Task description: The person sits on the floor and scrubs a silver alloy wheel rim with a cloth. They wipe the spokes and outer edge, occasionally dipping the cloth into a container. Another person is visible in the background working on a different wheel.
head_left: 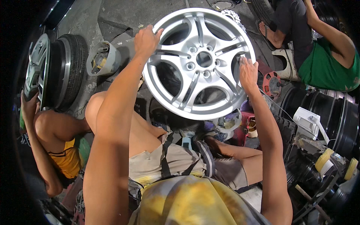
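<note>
From where I stand, the silver wheel (179, 98) sits out in front of the seated person, face up, above the cluttered floor (84, 22). The left hand (147, 42) is closed over the wheel's upper left edge; the right hand (248, 74) is bent around its right edge, fingers up on the lip. I can't tell whether anything props it from beneath.

If those two hands carry all the weight, I'd worry about the right: its hold looks shallow, and a slip there could tip the wheel toward the legs. The finish is at risk too. A red piece (270, 81) lies just beside the right edge, and a sideways drift might scrape the lip on it. The pale cable (276, 104) near the right forearm could snag a swinging arm. Past the upper right edge, a co-worker's foot (269, 34) is near enough to suffer from a careless shove. On the left, the bucket (115, 56) could get knocked by an elbow.
</note>
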Demonstrator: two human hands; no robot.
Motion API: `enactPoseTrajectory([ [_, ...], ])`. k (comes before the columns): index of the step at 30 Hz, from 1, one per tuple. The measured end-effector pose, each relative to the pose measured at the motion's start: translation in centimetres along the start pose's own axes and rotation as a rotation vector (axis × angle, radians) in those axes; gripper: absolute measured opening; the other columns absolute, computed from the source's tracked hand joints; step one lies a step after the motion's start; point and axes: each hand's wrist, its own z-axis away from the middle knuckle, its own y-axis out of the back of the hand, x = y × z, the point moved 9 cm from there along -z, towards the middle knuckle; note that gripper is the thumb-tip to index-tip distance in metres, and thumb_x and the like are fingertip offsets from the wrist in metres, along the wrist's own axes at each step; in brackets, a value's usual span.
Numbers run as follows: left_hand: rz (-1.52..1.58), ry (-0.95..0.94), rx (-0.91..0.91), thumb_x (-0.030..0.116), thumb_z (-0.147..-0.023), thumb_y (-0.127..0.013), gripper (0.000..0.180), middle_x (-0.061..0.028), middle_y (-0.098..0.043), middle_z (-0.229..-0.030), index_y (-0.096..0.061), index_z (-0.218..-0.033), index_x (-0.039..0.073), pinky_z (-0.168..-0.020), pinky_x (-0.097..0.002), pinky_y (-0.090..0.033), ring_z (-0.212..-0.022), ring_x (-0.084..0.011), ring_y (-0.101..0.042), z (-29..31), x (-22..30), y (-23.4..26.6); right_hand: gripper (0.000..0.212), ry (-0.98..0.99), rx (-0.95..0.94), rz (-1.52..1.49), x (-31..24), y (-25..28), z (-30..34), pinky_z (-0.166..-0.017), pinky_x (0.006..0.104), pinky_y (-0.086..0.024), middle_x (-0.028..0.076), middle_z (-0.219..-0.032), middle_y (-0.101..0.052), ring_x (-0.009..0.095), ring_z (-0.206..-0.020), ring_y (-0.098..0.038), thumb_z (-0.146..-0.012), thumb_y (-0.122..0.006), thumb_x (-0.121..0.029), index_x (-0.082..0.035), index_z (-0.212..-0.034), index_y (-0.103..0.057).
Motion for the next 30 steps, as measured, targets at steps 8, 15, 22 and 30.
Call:
enactPoseTrajectory([
  [8, 0.009, -0.001, -0.014, 0.047, -0.094, -0.069, 0.047, -0.0235, -0.073, -0.097, -0.069, -0.101, 0.001, -0.083, -0.0525, -0.055, -0.096, -0.0447, -0.07, -0.2, 0.1, -0.2, 0.04, -0.003, -0.048, -0.01, 0.6, -1.1, 0.0, -0.09, 0.0425, -0.039, 0.003, -0.122, -0.063, 0.02, -0.112, -0.058, -0.092, -0.057, -0.015, -0.005, -0.129, -0.065],
  [15, -0.015, -0.027, -0.007, 0.048, -0.095, -0.068, 0.048, -0.0244, -0.073, -0.098, -0.069, -0.1, 0.0, -0.082, -0.0524, -0.055, -0.095, -0.0446, -0.07, -0.2, 0.1, -0.2, 0.037, 0.012, -0.022, -0.069, 0.5, -1.5, 1.0, -0.088, 0.0423, -0.039, 0.003, -0.117, -0.063, 0.021, -0.109, -0.056, -0.09, -0.059, -0.014, -0.004, -0.125, -0.067],
  [22, 0.031, -0.028, 0.012, 0.043, -0.094, -0.071, 0.045, -0.0243, -0.073, -0.098, -0.069, -0.1, -0.001, -0.083, -0.0527, -0.055, -0.095, -0.0455, -0.07, 0.1, 0.0, 0.3, 0.02, 0.017, -0.1, -0.043, 0.0, -2.4, 1.9, -0.091, 0.0441, -0.04, 0.001, -0.118, -0.063, 0.02, -0.112, -0.056, -0.091, -0.059, -0.018, -0.009, -0.1, -0.075],
  [30, 0.042, -0.009, 0.01, 0.045, -0.094, -0.07, 0.046, -0.0249, -0.072, -0.095, -0.068, -0.099, -0.001, -0.082, -0.0532, -0.055, -0.094, -0.046, -0.069, 0.2, -0.3, -0.1, 0.038, 0.043, -0.235, 0.029, -0.4, -1.8, 1.9, -0.093, 0.0421, -0.04, 0.002, -0.119, -0.062, 0.019, -0.11, -0.056, -0.092, -0.059, -0.012, -0.006, -0.129, -0.064],
])
